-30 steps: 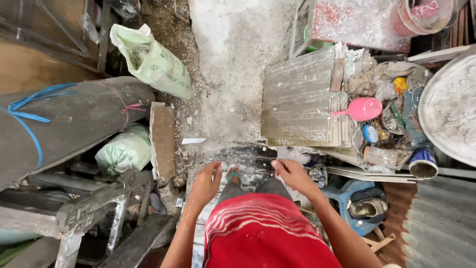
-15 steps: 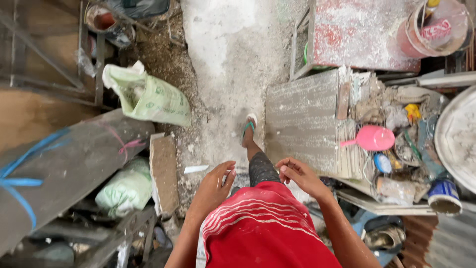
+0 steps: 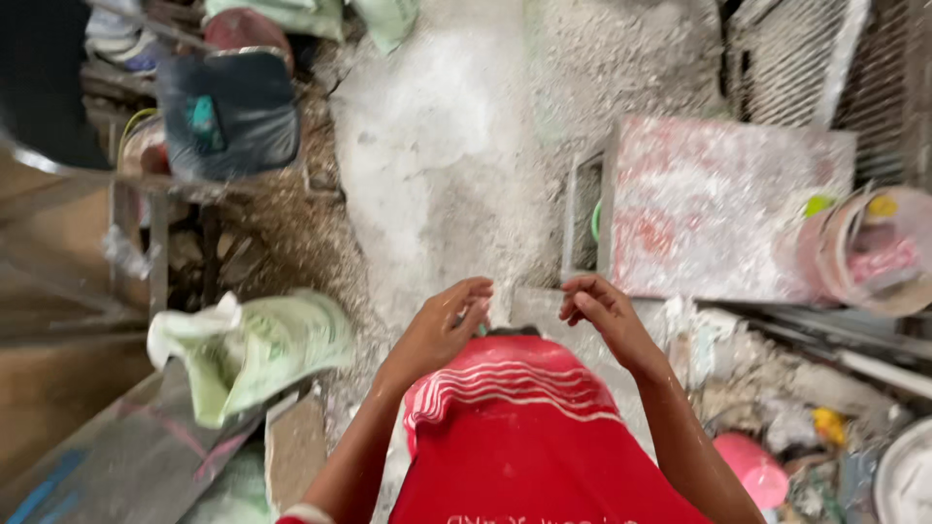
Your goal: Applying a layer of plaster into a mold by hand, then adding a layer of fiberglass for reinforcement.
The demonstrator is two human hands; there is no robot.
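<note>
My left hand (image 3: 442,325) and my right hand (image 3: 600,309) are raised in front of my red striped shirt (image 3: 524,427). Both hands have curled fingers and look dusted with white powder. Nothing clearly shows in either hand, though a small greenish bit sits by the left fingertips and I cannot make out what it is. Below the hands runs a floor strip (image 3: 437,165) coated in white dust.
A green-white sack (image 3: 248,354) lies at the left. A dusty reddish box (image 3: 718,209) stands at the right, with a pink bucket (image 3: 874,252) beside it. A dark bucket (image 3: 228,112) sits on a frame at upper left. Metal sheet and a pink scoop (image 3: 752,471) lie lower right.
The view has moved forward along the dusty floor. The corrugated sheet has dropped out of sight and the reddish box is closer. My hands have risen slightly and stay close together.
</note>
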